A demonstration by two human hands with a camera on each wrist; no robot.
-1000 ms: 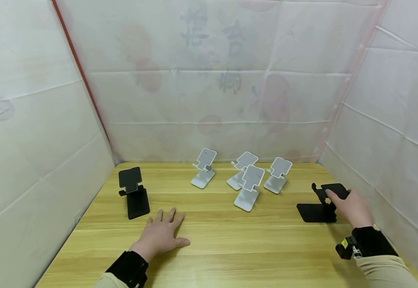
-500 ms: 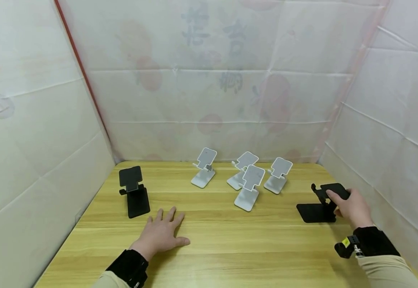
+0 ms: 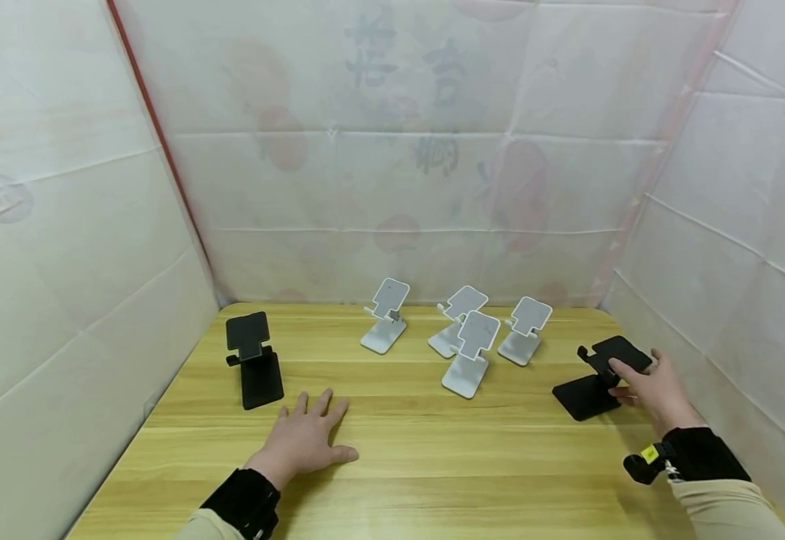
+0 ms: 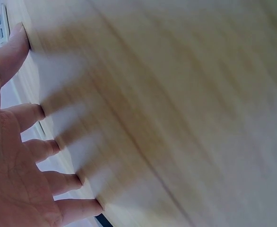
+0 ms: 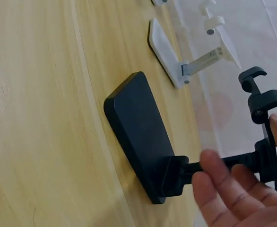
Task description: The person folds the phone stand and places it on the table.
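At the table's right side my right hand (image 3: 659, 390) grips a black phone stand (image 3: 584, 397) by its upper part, thumb on the back plate and fingers curled round the stem. In the right wrist view the base of that black stand (image 5: 138, 132) appears on or just over the wood; which one I cannot tell. My left hand (image 3: 301, 439) lies with fingers spread, fingertips touching the tabletop and nothing held. Nearest to it is a second black phone stand (image 3: 260, 375), standing at the left. Several white phone stands (image 3: 465, 375) stand at the back centre.
The wooden table (image 3: 399, 480) is walled in by pale sheeting (image 3: 399, 180) at the back and both sides. A red strip (image 3: 156, 127) runs up the back left corner. One white stand (image 5: 164, 52) is close beyond the held one.
The black stand in my right hand has turned, its base now angled differently and slightly further left. The fingers have shifted on the stem. My left hand has stayed in place.
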